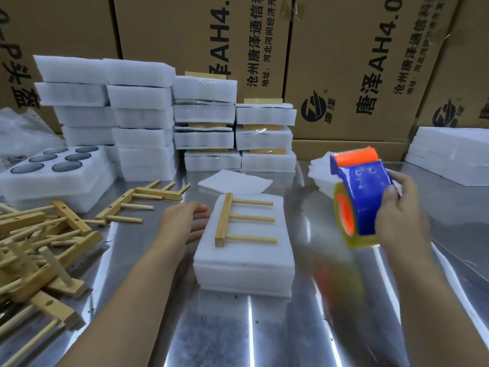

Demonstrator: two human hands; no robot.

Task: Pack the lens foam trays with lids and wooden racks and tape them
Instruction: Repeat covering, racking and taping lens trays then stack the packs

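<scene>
Gripping the tape dispenser in the right hand, raised just right of the foam stack mid-table; left hand open, fingers flat at the stack's left side. Wooden rack lies loose on top. Foam looks light and squashy: steady it by the sides, rack may slide

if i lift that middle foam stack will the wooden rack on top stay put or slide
Probably slides: the wooden rack lies loose on the foam stack with no tape visible; the right hand holds the tape dispenser. Rolling seems unlikely: its square bar and three dowels lie flat. Likely stiff, light.
</scene>
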